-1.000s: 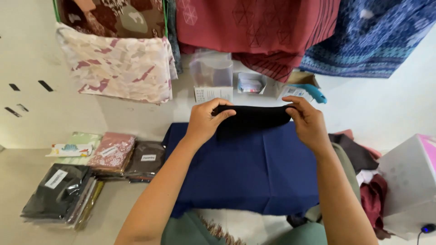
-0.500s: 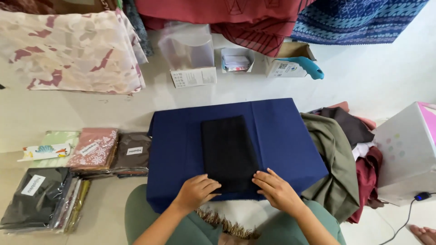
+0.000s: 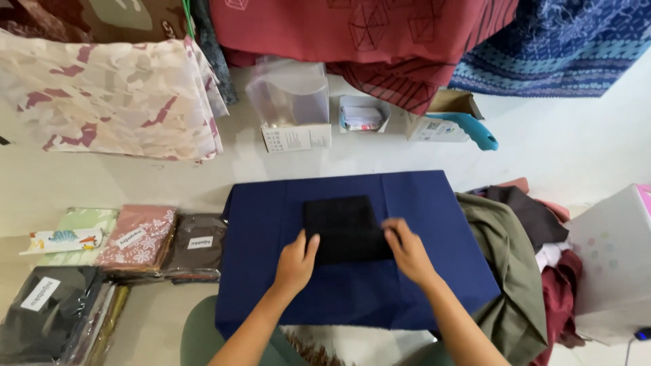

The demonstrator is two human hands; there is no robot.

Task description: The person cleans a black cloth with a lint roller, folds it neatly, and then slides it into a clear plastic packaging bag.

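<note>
Both hands (left hand (image 3: 296, 263), right hand (image 3: 407, 249)) on folded black cloth (image 3: 344, 229) atop navy fabric (image 3: 352, 298)

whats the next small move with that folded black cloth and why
Probably press and smooth the folded black cloth flat. It lies as a compact rectangle on the navy cloth, with the left hand at its lower left corner and the right hand at its right edge.

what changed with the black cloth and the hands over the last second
The black cloth went from a long strip to a shorter, squarer fold. The left hand and right hand came from its far edge to its near corners. The navy cloth beneath and the packets beside it stayed put.
</note>
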